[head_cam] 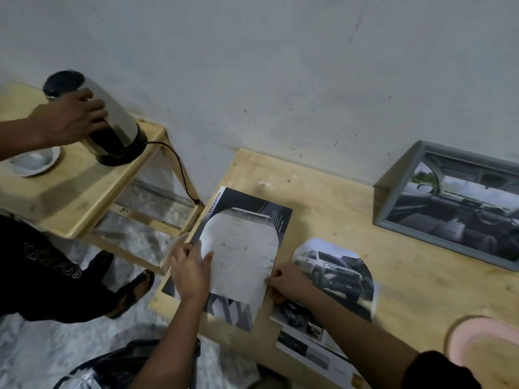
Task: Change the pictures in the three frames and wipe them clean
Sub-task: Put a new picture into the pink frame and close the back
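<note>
A white cut-out sheet (241, 254) with a rounded top lies face down on a dark brochure page (252, 203) at the left end of the wooden table (415, 279). My left hand (189, 269) rests on the sheet's left edge with its fingers spread. At the sheet's lower right edge my right hand (286, 282) pinches the paper. Beside it on the right lies a cut-out picture of a white SUV (334, 273). A grey picture frame (455, 203) with a car-interior photo leans against the wall at the back right.
Another person's hand (70, 119) grips a steel electric kettle (112, 119) on a low wooden stand at the left, next to a white saucer (33, 161); their sandalled foot (134, 290) is beside the table. A pink bowl (486, 346) sits at the table's right front. More brochure pages (311, 341) lie under my right arm.
</note>
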Demonstrator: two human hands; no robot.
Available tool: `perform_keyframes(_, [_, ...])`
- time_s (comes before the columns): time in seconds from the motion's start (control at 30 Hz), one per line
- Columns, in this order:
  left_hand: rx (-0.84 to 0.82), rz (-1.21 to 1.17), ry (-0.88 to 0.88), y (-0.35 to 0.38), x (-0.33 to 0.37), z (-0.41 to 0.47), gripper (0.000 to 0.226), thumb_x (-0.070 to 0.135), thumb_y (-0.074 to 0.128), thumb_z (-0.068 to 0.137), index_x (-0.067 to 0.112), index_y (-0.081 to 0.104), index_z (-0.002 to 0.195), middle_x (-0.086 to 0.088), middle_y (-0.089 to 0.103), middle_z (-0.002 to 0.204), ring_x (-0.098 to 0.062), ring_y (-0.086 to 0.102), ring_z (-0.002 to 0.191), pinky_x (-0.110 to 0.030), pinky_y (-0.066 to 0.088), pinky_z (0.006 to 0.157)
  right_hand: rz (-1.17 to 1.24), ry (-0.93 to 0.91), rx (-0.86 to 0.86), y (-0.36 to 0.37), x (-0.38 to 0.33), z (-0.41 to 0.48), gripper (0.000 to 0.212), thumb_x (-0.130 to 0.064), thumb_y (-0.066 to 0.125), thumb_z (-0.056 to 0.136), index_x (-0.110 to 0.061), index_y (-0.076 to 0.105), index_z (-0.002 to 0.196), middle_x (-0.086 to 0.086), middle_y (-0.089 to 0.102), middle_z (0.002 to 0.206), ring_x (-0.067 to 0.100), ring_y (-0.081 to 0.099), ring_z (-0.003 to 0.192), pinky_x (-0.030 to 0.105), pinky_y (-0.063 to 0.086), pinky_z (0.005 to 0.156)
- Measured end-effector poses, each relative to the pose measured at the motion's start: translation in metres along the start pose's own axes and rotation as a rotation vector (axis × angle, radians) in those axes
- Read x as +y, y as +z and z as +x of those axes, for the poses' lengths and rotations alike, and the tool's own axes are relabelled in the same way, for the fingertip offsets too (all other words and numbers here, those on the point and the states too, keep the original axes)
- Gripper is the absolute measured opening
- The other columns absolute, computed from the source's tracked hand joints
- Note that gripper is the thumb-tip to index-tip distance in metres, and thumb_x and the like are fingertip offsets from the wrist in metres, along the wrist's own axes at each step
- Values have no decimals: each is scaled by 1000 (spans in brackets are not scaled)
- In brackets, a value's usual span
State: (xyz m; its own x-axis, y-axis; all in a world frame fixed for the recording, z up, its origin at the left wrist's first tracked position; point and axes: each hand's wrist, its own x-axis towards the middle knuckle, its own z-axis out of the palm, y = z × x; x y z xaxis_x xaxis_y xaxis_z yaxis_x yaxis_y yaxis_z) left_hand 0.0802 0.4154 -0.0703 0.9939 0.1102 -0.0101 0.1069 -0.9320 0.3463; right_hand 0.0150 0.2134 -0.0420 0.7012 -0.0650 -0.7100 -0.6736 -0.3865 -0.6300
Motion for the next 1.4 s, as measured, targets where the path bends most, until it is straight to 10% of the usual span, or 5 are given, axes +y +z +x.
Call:
perform_keyframes(0.37, [101, -177, -4, 3, 36, -9, 45, -1, 60, 78, 5, 54, 122, -23, 43, 135, -44, 41, 117, -54, 39, 92, 193, -71, 480, -59, 49, -26, 22, -16, 44, 94, -4, 55, 79, 16, 64, 71, 30, 63, 66, 42, 53, 62])
perform_keyframes(0.6, [-119, -440, 270, 20, 112, -56, 44, 13, 48, 94, 12, 41, 138, -13, 45, 133, -28, 41, 122, -39, 39, 98, 202, 46, 830, -88, 114, -64, 6, -4, 56, 84, -6, 51, 80, 9, 57, 79, 25, 54, 70, 29, 40, 60])
perform_keyframes(0.93, [-308, -192, 162, 50, 144, -109, 31, 22, 52, 91, 3, 49, 116, -19, 50, 117, -34, 46, 104, -38, 39, 85, 107, 245, 611, -75, 137, -78, 27, -32, 65, 69, -8, 55, 71, 3, 60, 65, 17, 58, 58, 24, 39, 47])
perform_keyframes(1.23, [-318, -321, 104, 53, 141, -96, 19, 21, 52, 93, 5, 58, 101, -14, 53, 105, -31, 50, 97, -42, 42, 85, 129, 236, 605, -70, 138, -81, 28, -19, 72, 72, -12, 45, 69, 3, 54, 69, 18, 51, 63, 29, 34, 52])
perform_keyframes(1.4, [-257, -342, 168, 49, 144, -99, 12, 17, 51, 93, 8, 58, 95, -11, 55, 97, -27, 52, 90, -38, 41, 79, 294, 135, 487, -74, 136, -83, 32, -9, 67, 79, -12, 54, 107, 2, 59, 97, 16, 55, 83, 21, 43, 59])
